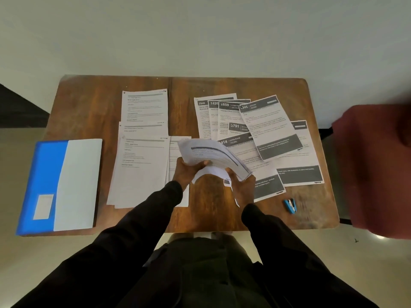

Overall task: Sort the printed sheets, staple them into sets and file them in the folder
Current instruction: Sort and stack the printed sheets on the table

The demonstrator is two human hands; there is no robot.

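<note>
Sheets (213,155) in a thick, bowed stack hang above the near middle of the table (89,107), held in both hands. The left hand (189,171) clasps the stack's near left edge, thumb on top and fingers curled beneath. The right hand (243,185) grips the near right corner, fingers closed round the edge; a few lower pages droop between the two hands. Both sleeves are black.

Left of the stack, three text pages (142,150) lie in an overlapping column running from far to near, with one more page partly covered by the held stack. To the right and far right, a loose fan of cards (271,127) with dark header bars and big numbers spreads over the table, some overlapping; the numbers 2946, 2659 and 3791 can be read.

The folder (49,174), blue with a white front flap and a pale label near its near left corner, lies closed at the table's left edge, well apart from the hands. A small blue stapler (290,205) lies near the near right corner, just beyond the cards.

A dark red blurred shape (378,165) stands past the table's right edge.
</note>
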